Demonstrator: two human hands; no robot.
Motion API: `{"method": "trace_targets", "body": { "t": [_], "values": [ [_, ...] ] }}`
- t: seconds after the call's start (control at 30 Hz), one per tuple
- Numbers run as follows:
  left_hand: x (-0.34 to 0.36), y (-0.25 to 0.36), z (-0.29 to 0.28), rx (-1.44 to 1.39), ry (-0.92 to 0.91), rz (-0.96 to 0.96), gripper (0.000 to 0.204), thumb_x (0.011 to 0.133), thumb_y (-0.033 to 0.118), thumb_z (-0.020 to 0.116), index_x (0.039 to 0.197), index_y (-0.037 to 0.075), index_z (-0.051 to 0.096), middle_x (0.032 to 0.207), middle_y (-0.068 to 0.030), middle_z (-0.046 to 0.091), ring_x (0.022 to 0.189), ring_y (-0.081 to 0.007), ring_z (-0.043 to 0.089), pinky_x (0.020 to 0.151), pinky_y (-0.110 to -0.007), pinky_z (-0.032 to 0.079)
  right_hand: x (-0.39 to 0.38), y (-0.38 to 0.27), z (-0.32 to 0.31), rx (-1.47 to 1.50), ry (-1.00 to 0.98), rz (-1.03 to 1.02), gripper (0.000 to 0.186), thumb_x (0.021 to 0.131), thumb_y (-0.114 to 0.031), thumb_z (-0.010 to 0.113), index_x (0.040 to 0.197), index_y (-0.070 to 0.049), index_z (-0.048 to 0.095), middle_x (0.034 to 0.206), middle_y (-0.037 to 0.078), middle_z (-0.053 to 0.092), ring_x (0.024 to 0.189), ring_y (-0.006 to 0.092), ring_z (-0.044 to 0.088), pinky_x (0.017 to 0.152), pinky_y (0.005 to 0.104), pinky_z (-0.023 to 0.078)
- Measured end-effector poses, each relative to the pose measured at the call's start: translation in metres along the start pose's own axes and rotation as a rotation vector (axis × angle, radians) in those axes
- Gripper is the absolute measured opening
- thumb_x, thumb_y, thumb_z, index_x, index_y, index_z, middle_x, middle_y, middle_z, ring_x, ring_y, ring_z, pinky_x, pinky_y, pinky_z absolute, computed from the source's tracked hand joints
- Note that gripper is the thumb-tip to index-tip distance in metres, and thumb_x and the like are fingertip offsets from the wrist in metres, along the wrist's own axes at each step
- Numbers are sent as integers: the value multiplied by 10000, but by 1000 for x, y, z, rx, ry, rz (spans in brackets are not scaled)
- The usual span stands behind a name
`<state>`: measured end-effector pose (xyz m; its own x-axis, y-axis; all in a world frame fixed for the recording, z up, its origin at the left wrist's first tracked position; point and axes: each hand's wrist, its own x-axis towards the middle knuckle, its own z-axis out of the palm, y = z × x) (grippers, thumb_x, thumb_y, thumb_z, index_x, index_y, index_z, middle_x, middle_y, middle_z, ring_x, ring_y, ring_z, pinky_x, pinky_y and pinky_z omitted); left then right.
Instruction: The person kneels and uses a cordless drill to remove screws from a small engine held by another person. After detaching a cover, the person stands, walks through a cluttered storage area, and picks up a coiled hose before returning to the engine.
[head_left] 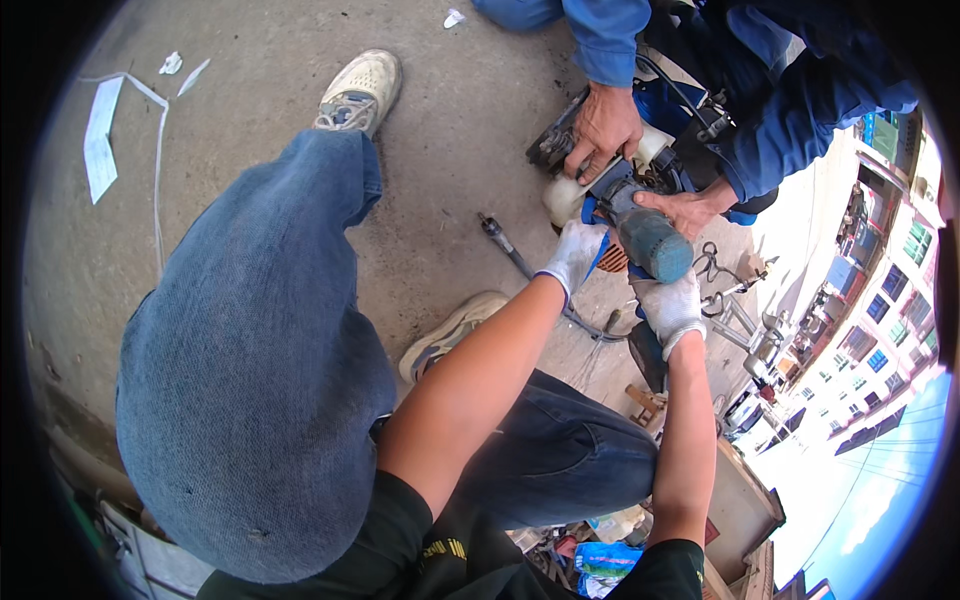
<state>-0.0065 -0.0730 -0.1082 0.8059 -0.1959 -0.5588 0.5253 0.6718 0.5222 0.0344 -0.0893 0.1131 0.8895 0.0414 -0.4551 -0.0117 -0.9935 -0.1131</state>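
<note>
A teal-grey cylindrical power tool (660, 250) lies across an engine-driven machine with a cream plastic tank (562, 200). My left hand (575, 258), in a white glove, is closed at the machine's near side; what it grips is unclear. My right hand (668, 308), also gloved, is wrapped round the power tool's lower part, its fingers partly hidden. A co-worker's left hand (688, 210) rests on the tool's body, and their right hand (605, 130) presses on the machine above.
A metal rod with a hose (508, 250) lies on the concrete floor (200, 120). My knee (240, 390) fills the lower left. Paper strips (100, 140) lie at upper left. Metal equipment (740, 325), clutter (605, 560) and buildings (880, 330) show at right and bottom.
</note>
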Motion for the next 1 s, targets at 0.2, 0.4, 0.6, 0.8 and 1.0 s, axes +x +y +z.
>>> {"method": "trace_targets", "body": {
  "t": [0.2, 0.4, 0.6, 0.8, 1.0],
  "values": [
    [-4, 5, -3, 106, 42, -1, 350, 837, 112, 561, 1183, 57, 579, 806, -52, 617, 694, -157, 566, 618, -296, 469, 6, -12, -10, -21, -46, 17, 191, 796, -189, 667, 940, -64, 670, 879, 164, 691, 846, 341, 664, 744, 409, 523],
    [-15, 35, 15, -77, 157, -129, 415, 817, 110, 549, 1204, -36, 526, 1060, -242, 626, 987, -373, 604, 889, -387, 483, 1, -5, -11, 39, -3, 6, 196, 787, -161, 680, 952, -57, 671, 868, 161, 693, 844, 336, 667, 750, 404, 524],
    [-17, 38, 20, 54, 162, -96, 542, 818, 136, 569, 1315, -49, 457, 1187, -260, 587, 1088, -372, 577, 944, -379, 455, -6, 3, -11, -28, -55, 21, 220, 805, -181, 666, 992, -66, 666, 929, 139, 696, 889, 331, 656, 785, 379, 519],
    [-14, 26, 20, 69, 183, -116, 542, 818, 125, 595, 1315, -46, 461, 1151, -252, 608, 1048, -369, 595, 929, -377, 462, -8, 12, -10, -28, -94, 12, 322, 800, -171, 703, 1091, -57, 631, 1043, 122, 677, 975, 296, 642, 868, 368, 499],
    [-10, 22, 18, -57, 227, -27, 488, 838, 120, 611, 1282, -40, 489, 1131, -216, 629, 1008, -330, 614, 904, -380, 472, -10, 14, -6, -21, -97, 3, 350, 794, -149, 709, 1122, -69, 617, 1086, 112, 664, 999, 283, 630, 899, 359, 483]
  ]
}}
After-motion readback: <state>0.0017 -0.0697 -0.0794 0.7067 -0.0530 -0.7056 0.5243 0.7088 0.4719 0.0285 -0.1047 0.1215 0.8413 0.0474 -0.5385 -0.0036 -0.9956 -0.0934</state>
